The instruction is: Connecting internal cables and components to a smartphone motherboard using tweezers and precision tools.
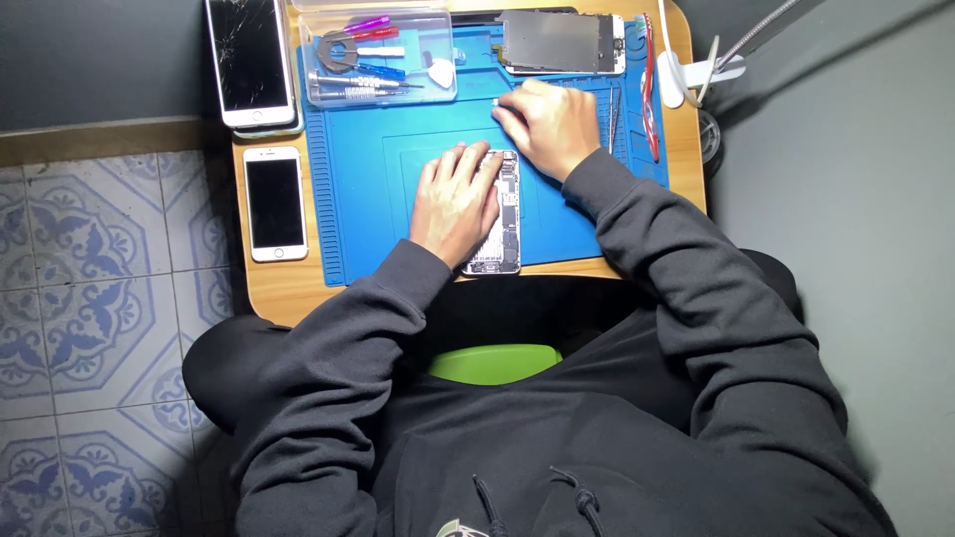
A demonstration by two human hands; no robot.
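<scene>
Blue mat (378,189) covers my bench (284,283), with the opened phone (502,224) lying on it near the front edge. My left hand (456,204) presses flat on the phone, fingers spread. My right hand (547,124) rests curled on the mat just beyond it; I cannot tell whether it pinches anything.

**Screens and a clear case on the bench**

A phone with a cracked dark screen (250,62) and white frame lies at the table's far left corner. Just below it rests a smaller white phone (276,203), its screen dark and unbroken. At the far edge of the blue mat, a detached display panel (562,43) lies flat, showing a grey, rectangular back with white ends. Left of it stands a clear plastic box (378,58), rectangular, holding what look like small tools.
</scene>
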